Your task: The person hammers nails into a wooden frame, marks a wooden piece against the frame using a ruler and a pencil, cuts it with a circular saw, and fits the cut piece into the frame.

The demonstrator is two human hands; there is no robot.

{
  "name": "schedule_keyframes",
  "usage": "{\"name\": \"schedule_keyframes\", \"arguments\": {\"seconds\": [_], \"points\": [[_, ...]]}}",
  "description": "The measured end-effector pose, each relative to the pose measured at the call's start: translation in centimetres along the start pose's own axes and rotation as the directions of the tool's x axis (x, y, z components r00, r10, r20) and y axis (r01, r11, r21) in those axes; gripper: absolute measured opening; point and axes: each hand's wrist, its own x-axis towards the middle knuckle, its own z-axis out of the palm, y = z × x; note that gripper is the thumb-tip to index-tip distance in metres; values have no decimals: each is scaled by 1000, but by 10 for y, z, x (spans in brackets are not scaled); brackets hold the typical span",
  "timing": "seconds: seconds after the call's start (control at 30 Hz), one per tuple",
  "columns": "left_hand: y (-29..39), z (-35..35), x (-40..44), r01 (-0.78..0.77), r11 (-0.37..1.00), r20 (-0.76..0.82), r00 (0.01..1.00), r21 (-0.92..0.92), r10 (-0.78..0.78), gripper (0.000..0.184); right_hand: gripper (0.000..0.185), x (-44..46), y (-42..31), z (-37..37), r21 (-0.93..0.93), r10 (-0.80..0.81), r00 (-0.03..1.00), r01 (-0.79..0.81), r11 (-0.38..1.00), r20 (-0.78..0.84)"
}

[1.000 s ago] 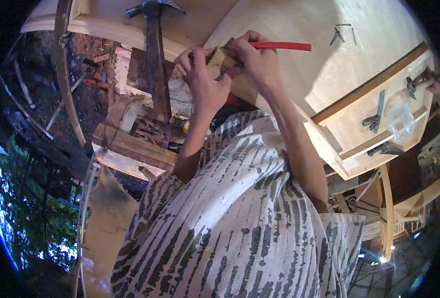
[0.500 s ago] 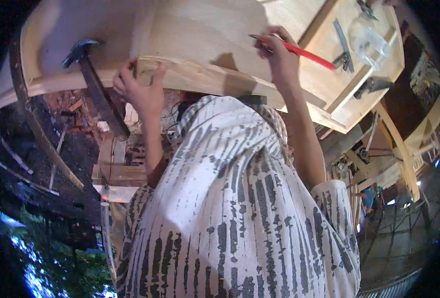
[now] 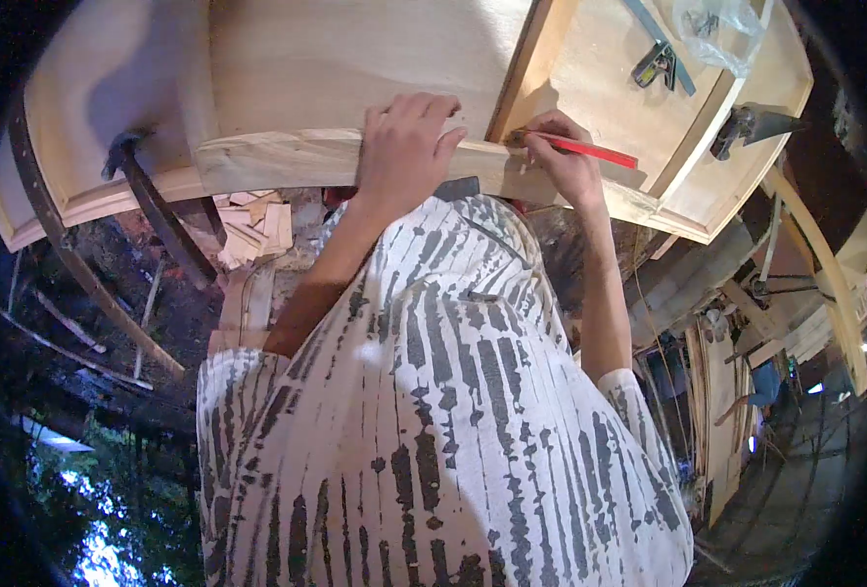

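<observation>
A light wooden strip [image 3: 277, 155] lies along the near edge of a framed plywood panel [image 3: 355, 64]. My left hand [image 3: 402, 147] is laid across the strip, fingers curled over its far side, thumb apart from them. Farther right, my right hand [image 3: 569, 161] pinches a red pencil [image 3: 600, 151]. Its writing end is down at the strip, where a wooden crosspiece [image 3: 531, 64] of the frame meets it; my fingers partly hide the tip.
A hammer [image 3: 159, 205] hangs over the panel's near edge at left. Right of the crosspiece lie a combination square [image 3: 657, 65], a clear plastic bag [image 3: 722, 39] and a dark tool [image 3: 742, 129]. Wood offcuts [image 3: 257, 223] are below. A person [image 3: 761, 386] is in the right background.
My left hand has gone from the strip's left end to farther right along it. My right hand has brought the pencil from above the plywood down to the strip by the crosspiece.
</observation>
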Motion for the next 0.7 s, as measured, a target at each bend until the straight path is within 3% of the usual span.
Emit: {"name": "schedule_keyframes", "arguments": {"seconds": [0.03,0.1,0.13,0.2,0.23,0.3,0.7], "points": [[-3,0,1,4,1000,10,1000,6,-4,27,18,1,-4,7,25,34,998,-36,999,49],[-12,0,0,195,949,52,976,246,-214,21,27,0,-6,22,49,73,993,-78,996,98],[-15,0,-2,196,948,63,974,253,-218,21,27,-1,-6,31,58,82,991,-88,994,103],[-19,2,-6,184,953,-105,981,242,-162,17,18,-2,-5,45,-5,84,996,-84,996,19],[-18,3,-6,183,950,-94,982,252,-164,17,34,-2,-2,47,50,126,991,-127,991,38],[-17,3,-5,294,925,-56,956,242,-289,15,34,-4,-9,47,32,122,991,-124,992,54],[-23,-22,-10,291,925,-131,955,245,-266,18,29,-4,-16,67,13,39,996,-40,999,77]]}}
